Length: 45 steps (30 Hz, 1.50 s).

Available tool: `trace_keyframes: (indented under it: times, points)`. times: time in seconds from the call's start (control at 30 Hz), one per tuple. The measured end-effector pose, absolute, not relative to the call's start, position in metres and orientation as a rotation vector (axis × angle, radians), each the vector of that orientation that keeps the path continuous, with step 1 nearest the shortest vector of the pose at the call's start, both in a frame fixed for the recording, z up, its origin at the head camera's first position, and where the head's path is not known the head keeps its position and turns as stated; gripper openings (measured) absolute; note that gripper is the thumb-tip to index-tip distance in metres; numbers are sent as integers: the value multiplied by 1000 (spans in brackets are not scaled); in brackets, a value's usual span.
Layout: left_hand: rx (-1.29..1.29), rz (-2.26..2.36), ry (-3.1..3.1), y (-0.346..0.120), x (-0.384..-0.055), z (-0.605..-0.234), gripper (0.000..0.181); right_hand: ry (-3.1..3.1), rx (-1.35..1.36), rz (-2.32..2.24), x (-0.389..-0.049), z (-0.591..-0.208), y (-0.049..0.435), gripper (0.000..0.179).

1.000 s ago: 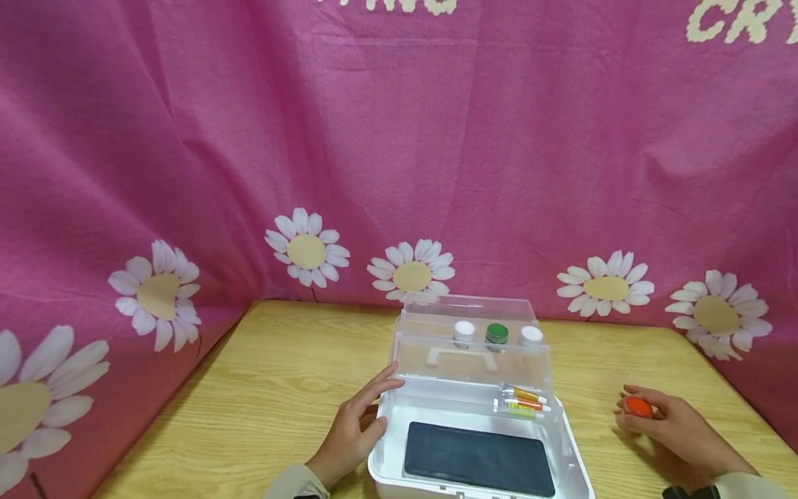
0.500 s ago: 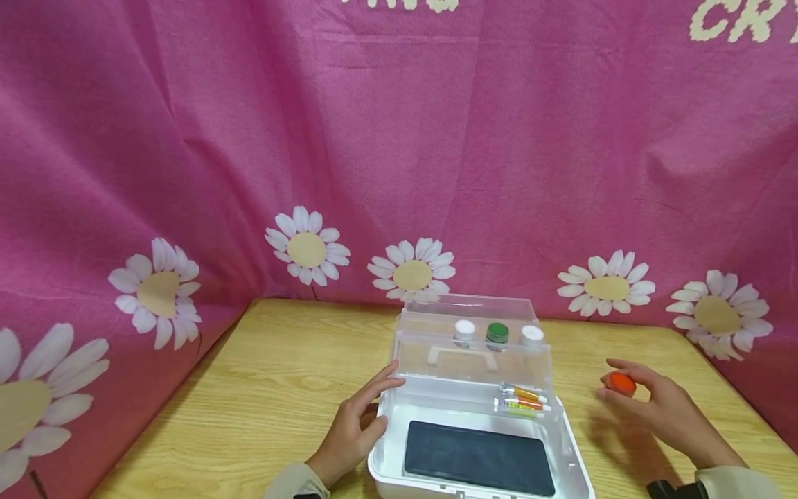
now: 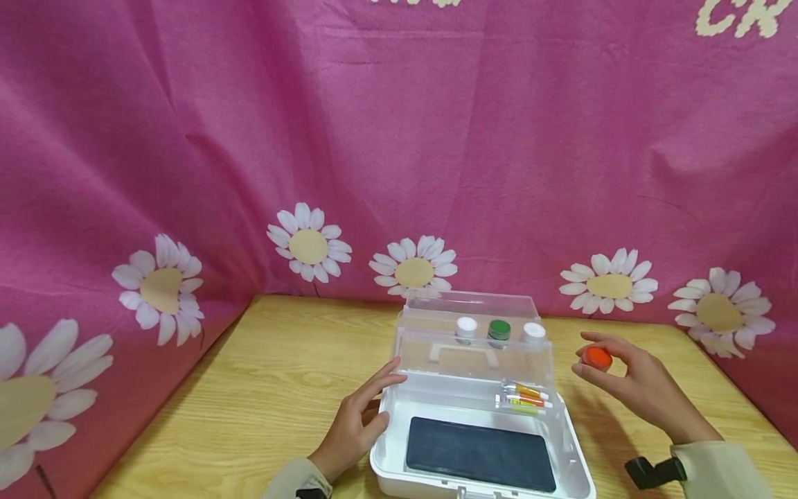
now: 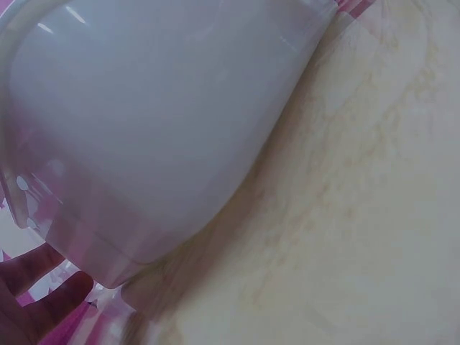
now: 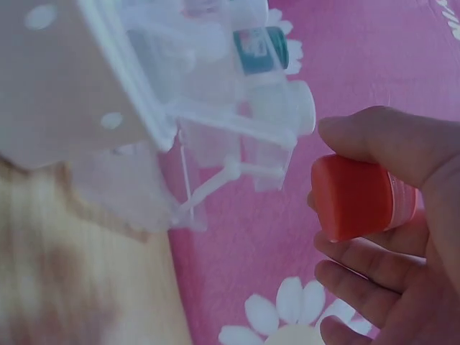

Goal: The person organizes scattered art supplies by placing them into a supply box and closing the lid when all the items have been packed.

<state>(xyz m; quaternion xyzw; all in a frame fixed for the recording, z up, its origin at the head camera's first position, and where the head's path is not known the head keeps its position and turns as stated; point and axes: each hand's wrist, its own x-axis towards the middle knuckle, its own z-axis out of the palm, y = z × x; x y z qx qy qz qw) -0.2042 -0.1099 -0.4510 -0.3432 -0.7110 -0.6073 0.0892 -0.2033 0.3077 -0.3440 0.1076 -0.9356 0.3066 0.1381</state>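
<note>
My right hand (image 3: 642,384) holds a small paint jar with an orange-red lid (image 3: 597,358) between thumb and fingers, above the table to the right of the box. In the right wrist view the red jar (image 5: 352,198) lies on its side in the grip, its other fingers loosely extended. A white storage box (image 3: 576,454) stands with its clear lid raised. Fingers of my left hand (image 3: 352,426) rest along the box's left side; the left wrist view has two of its fingertips (image 4: 68,291) at the box's corner.
Behind, a clear tray holds a green-lidded jar (image 3: 499,330) and two white-lidded jars (image 3: 466,326). Several paint tubes (image 3: 526,396) sit in a lower tray. A dark flat slab (image 3: 480,454) lies in the box. The wooden table (image 3: 280,360) meets a pink flowered curtain (image 3: 499,173).
My right hand has lifted the red-lidded jar from near the table and carried it up and left, closer to the box. The left hand stays at the box's side.
</note>
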Motion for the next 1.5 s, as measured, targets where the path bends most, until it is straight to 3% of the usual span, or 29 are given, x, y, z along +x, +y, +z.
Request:
trace_keyframes:
  times: [0.63, 1.5]
  points:
    - [-1036, -1847, -2115, -110, -187, -423, 56, -2775, 482, 977, -235, -301, 248, 63]
    - [-1009, -1863, -2125, -110, -188, -424, 55, -2817, 674, 1059, -274, -304, 174, 62]
